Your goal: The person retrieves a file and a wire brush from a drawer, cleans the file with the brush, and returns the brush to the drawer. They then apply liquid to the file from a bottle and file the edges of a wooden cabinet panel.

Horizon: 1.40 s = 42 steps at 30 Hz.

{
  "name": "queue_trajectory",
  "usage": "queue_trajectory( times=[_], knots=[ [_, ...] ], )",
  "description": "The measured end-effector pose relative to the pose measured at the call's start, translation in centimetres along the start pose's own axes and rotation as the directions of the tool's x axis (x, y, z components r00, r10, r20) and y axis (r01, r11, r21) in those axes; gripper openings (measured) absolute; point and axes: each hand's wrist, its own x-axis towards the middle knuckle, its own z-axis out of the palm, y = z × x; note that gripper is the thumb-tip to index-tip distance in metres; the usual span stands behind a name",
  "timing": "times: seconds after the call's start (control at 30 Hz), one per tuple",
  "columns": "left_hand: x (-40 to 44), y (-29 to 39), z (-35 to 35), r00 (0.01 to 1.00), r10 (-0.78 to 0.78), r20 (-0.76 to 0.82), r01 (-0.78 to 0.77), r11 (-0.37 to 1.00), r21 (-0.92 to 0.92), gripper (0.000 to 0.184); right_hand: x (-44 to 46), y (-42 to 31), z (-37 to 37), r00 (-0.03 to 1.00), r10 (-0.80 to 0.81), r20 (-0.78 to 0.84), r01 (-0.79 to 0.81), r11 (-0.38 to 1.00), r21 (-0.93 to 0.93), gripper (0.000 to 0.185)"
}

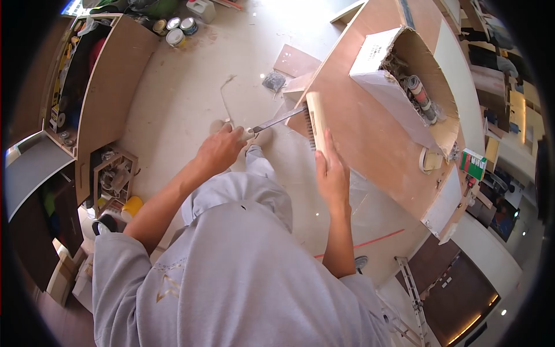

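My left hand (pixel 221 151) is closed around the pale handle of a scraper (pixel 276 121), whose narrow metal blade points to the upper right. In my right hand (pixel 333 176) is a wire brush (pixel 316 118) with a pale wooden back, held upright with its dark bristles facing left. The blade's tip meets the bristles near the brush's upper part; whether it presses in, I cannot tell. Both tools are in the air above the floor, just left of a wooden board surface (pixel 378 147).
An open cardboard box (pixel 384 95) with rolled material inside stands on the board. Several paint cans (pixel 175 38) sit on the floor at upper left. A wooden cabinet (pixel 115 75) is on the left. A ladder (pixel 411 289) lies at lower right. A dark bag (pixel 273 81) rests ahead.
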Motion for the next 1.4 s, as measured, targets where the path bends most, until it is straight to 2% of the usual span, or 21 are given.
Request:
queue_trajectory(
  times=[0.03, 0.13, 0.17, 0.23, 0.27, 0.33, 0.4, 0.5, 0.57, 0.67, 0.7, 0.8, 0.9, 1.0, 1.1, 1.13, 1.2, 1.27, 1.33, 1.4],
  knots=[
    [0.0, 0.4, -0.9, 1.0, 0.023, 0.014, -0.024, 0.997, 0.075, 0.038, -1.0, -0.2, -0.3, 0.999, 0.037, 0.033, -0.037, 0.999, -0.016, 0.055],
    [0.3, 0.3, -0.6, 0.997, 0.074, -0.038, -0.068, 0.989, 0.132, 0.025, -3.7, -1.0, -0.7, 0.982, 0.144, 0.123, -0.138, 0.989, -0.06, 0.056],
    [0.4, -0.1, 0.0, 0.997, 0.076, -0.015, -0.073, 0.983, 0.171, 0.023, -4.1, -1.7, -1.0, 0.981, 0.156, 0.118, -0.146, 0.985, -0.089, 0.057],
    [0.5, -1.0, 1.3, 0.997, 0.076, 0.034, -0.082, 0.966, 0.247, 0.019, -3.9, -3.6, -1.7, 0.956, 0.208, 0.208, -0.175, 0.971, -0.165, 0.055],
    [0.5, -1.0, 1.6, 0.997, 0.047, 0.055, -0.058, 0.972, 0.226, 0.017, -3.7, -4.4, -1.4, 0.94, 0.232, 0.25, -0.184, 0.962, -0.201, 0.054],
    [0.3, -0.2, 1.6, 0.995, -0.01, 0.103, -0.01, 0.982, 0.187, 0.013, -1.4, -3.6, 3.6, 0.953, 0.144, 0.265, -0.071, 0.961, -0.268, 0.053],
    [0.6, -1.4, 2.7, 0.993, -0.027, 0.114, 0.0, 0.974, 0.225, 0.02, 3.7, -3.8, 7.4, 0.98, 0.016, 0.198, 0.027, 0.976, -0.216, 0.053],
    [0.4, -0.9, 2.2, 0.989, -0.023, 0.148, -0.007, 0.98, 0.198, 0.022, 5.0, -2.7, 6.8, 0.986, -0.028, 0.164, 0.04, 0.997, -0.071, 0.055],
    [1.1, -0.6, 1.1, 0.985, -0.051, 0.163, 0.027, 0.988, 0.149, 0.021, 1.2, -3.3, 3.0, 0.993, 0.036, 0.117, -0.02, 0.99, -0.137, 0.055],
    [1.1, -0.4, 0.9, 0.969, -0.116, 0.217, 0.096, 0.99, 0.101, 0.021, -4.9, -4.0, 1.0, 0.962, 0.148, 0.228, -0.106, 0.977, -0.187, 0.056],
    [1.1, -0.4, 1.2, 0.964, -0.14, 0.224, 0.119, 0.987, 0.108, 0.021, -4.1, -4.3, 3.1, 0.931, 0.19, 0.312, -0.098, 0.953, -0.286, 0.059],
    [1.8, -1.1, 1.8, 0.969, -0.121, 0.214, 0.099, 0.989, 0.113, 0.02, 2.4, -4.5, 7.3, 0.975, 0.046, 0.216, 0.011, 0.967, -0.254, 0.063],
    [1.1, -0.1, 1.2, 0.963, -0.126, 0.239, 0.1, 0.988, 0.119, 0.019, 3.2, -3.4, 6.5, 0.992, -0.024, 0.124, 0.045, 0.984, -0.17, 0.06],
    [1.4, 0.2, 0.0, 0.962, -0.118, 0.246, 0.099, 0.991, 0.089, 0.021, -2.8, -5.6, 0.9, 0.958, 0.139, 0.252, -0.094, 0.979, -0.183, 0.055],
    [1.5, -0.8, 0.2, 0.976, -0.098, 0.194, 0.075, 0.99, 0.121, 0.016, -2.7, -5.8, 4.5, 0.93, 0.189, 0.316, -0.105, 0.959, -0.265, 0.054],
    [1.6, -0.7, 0.7, 0.983, -0.087, 0.163, 0.065, 0.988, 0.139, 0.015, -1.1, -6.1, 5.3, 0.943, 0.149, 0.299, -0.078, 0.968, -0.237, 0.054],
    [2.0, -0.3, 0.6, 0.968, -0.133, 0.211, 0.111, 0.988, 0.109, 0.021, 3.7, -6.5, 7.0, 0.967, 0.049, 0.25, -0.005, 0.985, -0.172, 0.055],
    [1.8, 0.0, 0.5, 0.957, -0.153, 0.247, 0.129, 0.985, 0.112, 0.025, 3.0, -4.6, 5.9, 0.997, -0.058, 0.058, 0.063, 0.994, -0.091, 0.057],
    [1.6, -0.2, 0.7, 0.958, -0.164, 0.237, 0.135, 0.982, 0.134, 0.025, 2.0, -3.3, 3.3, 1.0, -0.009, 0.021, 0.011, 0.997, -0.083, 0.056],
    [1.8, -0.4, 0.4, 0.961, -0.131, 0.244, 0.107, 0.988, 0.109, 0.024, -1.8, -3.5, -0.7, 0.964, 0.223, 0.143, -0.199, 0.966, -0.165, 0.053]
  ],
)
